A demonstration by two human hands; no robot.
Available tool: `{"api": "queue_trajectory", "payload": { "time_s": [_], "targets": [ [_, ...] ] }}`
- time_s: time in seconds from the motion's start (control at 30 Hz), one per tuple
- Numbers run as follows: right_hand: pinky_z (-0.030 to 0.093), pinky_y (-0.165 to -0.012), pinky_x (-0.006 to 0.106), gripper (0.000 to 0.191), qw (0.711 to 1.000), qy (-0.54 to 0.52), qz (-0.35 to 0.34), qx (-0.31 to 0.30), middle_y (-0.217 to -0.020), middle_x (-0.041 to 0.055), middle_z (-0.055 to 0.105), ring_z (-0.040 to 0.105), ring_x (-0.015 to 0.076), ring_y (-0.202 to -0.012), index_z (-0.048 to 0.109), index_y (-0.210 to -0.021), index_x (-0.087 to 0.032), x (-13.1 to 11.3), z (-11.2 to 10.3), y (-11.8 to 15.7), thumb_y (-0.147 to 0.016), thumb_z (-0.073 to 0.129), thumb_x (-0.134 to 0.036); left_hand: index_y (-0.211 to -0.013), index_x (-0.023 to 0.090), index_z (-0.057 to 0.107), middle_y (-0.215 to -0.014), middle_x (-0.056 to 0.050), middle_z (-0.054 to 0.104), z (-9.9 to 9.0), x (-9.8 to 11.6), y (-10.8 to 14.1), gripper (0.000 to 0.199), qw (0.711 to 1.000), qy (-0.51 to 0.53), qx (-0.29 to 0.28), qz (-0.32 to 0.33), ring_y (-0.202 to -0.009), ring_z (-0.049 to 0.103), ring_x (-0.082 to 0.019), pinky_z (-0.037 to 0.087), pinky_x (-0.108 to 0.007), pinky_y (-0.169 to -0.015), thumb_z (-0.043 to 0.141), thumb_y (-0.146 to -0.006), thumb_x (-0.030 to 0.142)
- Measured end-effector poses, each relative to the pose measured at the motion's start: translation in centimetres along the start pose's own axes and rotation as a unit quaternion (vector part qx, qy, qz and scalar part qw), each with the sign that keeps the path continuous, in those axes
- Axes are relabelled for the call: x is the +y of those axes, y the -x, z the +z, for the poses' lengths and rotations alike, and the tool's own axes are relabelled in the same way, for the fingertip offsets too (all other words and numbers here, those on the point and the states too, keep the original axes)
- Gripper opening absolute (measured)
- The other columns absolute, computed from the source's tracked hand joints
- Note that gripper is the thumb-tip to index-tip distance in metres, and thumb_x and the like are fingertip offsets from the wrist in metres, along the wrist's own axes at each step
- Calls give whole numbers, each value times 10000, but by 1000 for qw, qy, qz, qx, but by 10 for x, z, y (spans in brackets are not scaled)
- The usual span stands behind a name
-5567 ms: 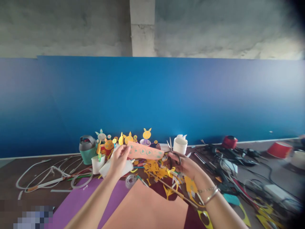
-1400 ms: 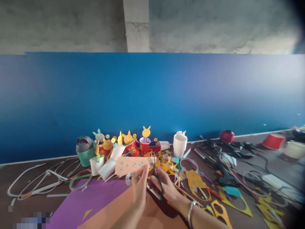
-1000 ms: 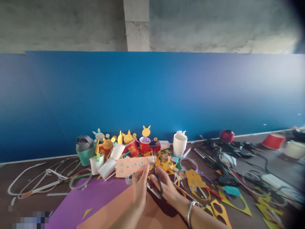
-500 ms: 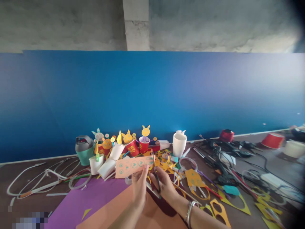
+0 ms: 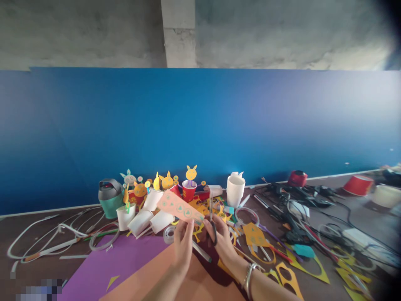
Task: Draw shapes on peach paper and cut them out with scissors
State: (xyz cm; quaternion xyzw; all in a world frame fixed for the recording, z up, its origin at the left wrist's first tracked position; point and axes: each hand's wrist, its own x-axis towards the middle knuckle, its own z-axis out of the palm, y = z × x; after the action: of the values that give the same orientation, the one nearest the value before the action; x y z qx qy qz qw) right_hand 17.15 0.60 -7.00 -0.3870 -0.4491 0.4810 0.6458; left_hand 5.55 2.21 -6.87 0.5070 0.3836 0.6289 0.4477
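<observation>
My left hand point(image 5: 184, 240) pinches the lower edge of an orange paper strip point(image 5: 181, 207) with green circles drawn on it. The strip slants down toward the right. My right hand point(image 5: 222, 238) is closed round a pair of black-handled scissors point(image 5: 214, 232), blades pointing up. Its thumb and finger are at the strip's right end, and the blades stand just right of the paper. Beneath my hands lie an orange sheet point(image 5: 169, 274) and a purple sheet point(image 5: 115, 259). A roll of clear tape point(image 5: 168, 235) rests beside my left hand.
Paper cups with animal cutouts, such as a red cup point(image 5: 189, 192), stand along the blue partition point(image 5: 188, 121). A stack of white cups point(image 5: 235, 190) is behind my right hand. Yellow paper scraps point(image 5: 290, 279), cables and a teal bottle point(image 5: 111, 200) lie or stand around.
The orange strip has tilted, its right end now lower. My right hand and the scissors have shifted right, and the blades have come away from in front of the strip.
</observation>
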Motion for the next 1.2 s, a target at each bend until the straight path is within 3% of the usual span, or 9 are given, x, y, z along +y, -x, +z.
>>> {"api": "queue_trajectory", "payload": {
  "time_s": [0.13, 0.23, 0.33, 0.53, 0.67, 1.2],
  "targets": [
    [350, -398, 210, 319, 1000, -11, -7, -13, -535, -32, 540, 458, 98, -420, 551, -754, -184, 2, -4, -6, -721, 707, -461, -853, 185, 674, -816, -50, 669, -2, -3, 0, 230, 998, -46, -43, 27, -756, 610, -206, 474, -280, -698, 623, -794, 401],
    [371, -422, 215, 303, 1000, -20, -13, 5, -556, -35, 542, 473, 104, -447, 542, -721, -189, 8, -4, -9, -709, 721, -432, -820, 182, 670, -731, -34, 646, -2, -6, 0, 224, 997, -58, -49, 8, -675, 589, -183, 460, -255, -624, 655, -768, 399],
    [371, -432, 214, 297, 999, -24, -13, 31, -585, -39, 539, 463, 98, -457, 540, -734, -194, 9, -5, -8, -708, 725, -425, -814, 172, 669, -716, -37, 651, -1, -6, -3, 237, 998, -7, -64, -23, -644, 589, -176, 469, -261, -625, 655, -768, 404],
    [357, -449, 207, 285, 992, 14, 46, -119, -629, -36, 534, 445, 86, -475, 559, -814, -183, -3, -1, 1, -730, 723, -400, -792, 165, 671, -804, -47, 692, -1, 0, -8, 226, 997, 65, 2, -37, -797, 635, -208, 479, -282, -749, 681, -746, 386],
    [419, -591, 239, 275, 984, 10, 35, -173, -703, -18, 545, 501, 115, -613, 575, -830, -168, -5, 1, 6, -746, 719, -386, -810, 165, 680, -789, -36, 686, -3, -3, -9, 223, 997, 54, 41, -41, -794, 625, -198, 472, -269, -734, 685, -744, 378],
    [409, -595, 226, 246, 984, -15, 39, -174, -727, -14, 546, 487, 111, -640, 566, -837, -159, 5, -1, 4, -757, 725, -329, -806, 166, 676, -771, -26, 685, -3, -5, -8, 188, 998, 54, 19, -36, -774, 612, -179, 460, -255, -732, 672, -768, 350]
  ]
}}
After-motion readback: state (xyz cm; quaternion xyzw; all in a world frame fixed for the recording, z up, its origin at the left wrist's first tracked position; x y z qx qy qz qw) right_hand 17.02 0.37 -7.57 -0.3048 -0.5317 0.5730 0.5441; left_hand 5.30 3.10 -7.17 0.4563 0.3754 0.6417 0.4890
